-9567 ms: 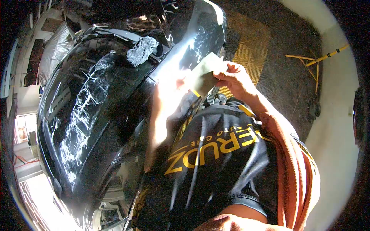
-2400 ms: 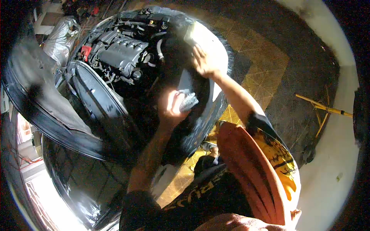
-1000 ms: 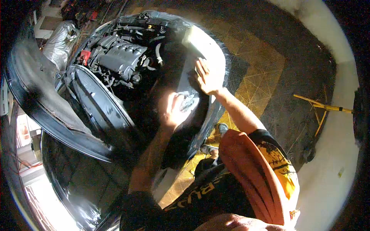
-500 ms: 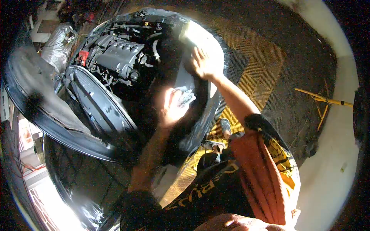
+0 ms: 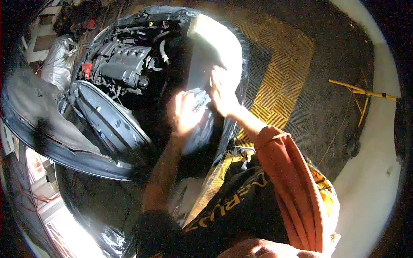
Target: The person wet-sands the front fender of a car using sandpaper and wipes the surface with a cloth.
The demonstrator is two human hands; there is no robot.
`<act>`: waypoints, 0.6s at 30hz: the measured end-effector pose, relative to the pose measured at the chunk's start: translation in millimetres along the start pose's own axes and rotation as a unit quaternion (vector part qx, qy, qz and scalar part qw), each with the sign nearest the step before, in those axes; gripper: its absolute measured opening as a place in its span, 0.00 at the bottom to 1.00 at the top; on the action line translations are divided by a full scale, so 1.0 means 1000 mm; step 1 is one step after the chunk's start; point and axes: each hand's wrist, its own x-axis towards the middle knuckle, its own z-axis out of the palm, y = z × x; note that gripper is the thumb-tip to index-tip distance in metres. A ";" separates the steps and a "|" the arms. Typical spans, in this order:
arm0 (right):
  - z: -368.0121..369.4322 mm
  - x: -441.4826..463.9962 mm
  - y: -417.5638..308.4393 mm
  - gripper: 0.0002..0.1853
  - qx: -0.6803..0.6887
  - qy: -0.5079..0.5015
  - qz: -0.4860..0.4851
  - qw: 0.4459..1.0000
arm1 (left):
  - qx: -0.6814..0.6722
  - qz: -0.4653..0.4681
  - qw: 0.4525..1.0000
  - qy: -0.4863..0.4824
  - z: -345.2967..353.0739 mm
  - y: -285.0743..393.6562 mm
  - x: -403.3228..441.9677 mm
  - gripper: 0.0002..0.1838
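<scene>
Fingers curled, my left hand point(image 5: 181, 114) grips a crumpled pale cloth-like wad point(image 5: 198, 99) above the car fender point(image 5: 197, 71). The wad's exact material is hard to make out in the glare. Just to its right, my right hand point(image 5: 223, 96) lies along the fender's sunlit top with its fingers stretched out and nothing in them. Whitish smears show on the grey surface below the wad. A bright headlight area point(image 5: 217, 38) is beyond my right hand.
Left of the fender lies the open engine bay with its engine point(image 5: 124, 64). The raised hood point(image 5: 86, 150) curves along the left. Yellow and dark floor tiles point(image 5: 279, 86) run to the right, with a yellow metal stand point(image 5: 363, 91) near a pale panel point(image 5: 374, 172).
My right hand has come back along the fender toward me, close beside the wad. My left hand has risen slightly with the wad. The view has shifted a little.
</scene>
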 end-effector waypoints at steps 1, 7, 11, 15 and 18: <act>-0.009 -0.019 -0.017 0.34 0.119 0.011 -0.011 0.993 | 0.005 0.005 1.000 0.002 0.000 -0.001 0.000 0.26; 0.005 0.096 0.036 0.31 0.009 -0.094 -0.027 0.995 | -0.023 -0.003 1.000 -0.011 -0.008 0.009 0.009 0.27; 0.001 0.035 0.007 0.32 0.028 -0.052 -0.174 0.983 | -0.004 0.038 0.999 0.034 -0.004 0.003 0.010 0.27; 0.022 0.106 0.037 0.29 -0.163 -0.111 -0.279 0.940 | -0.046 -0.009 0.999 0.018 0.004 -0.004 -0.001 0.28; 0.037 0.119 0.026 0.29 -0.225 -0.109 -0.255 0.934 | -0.056 0.003 0.998 0.015 0.004 -0.013 -0.008 0.27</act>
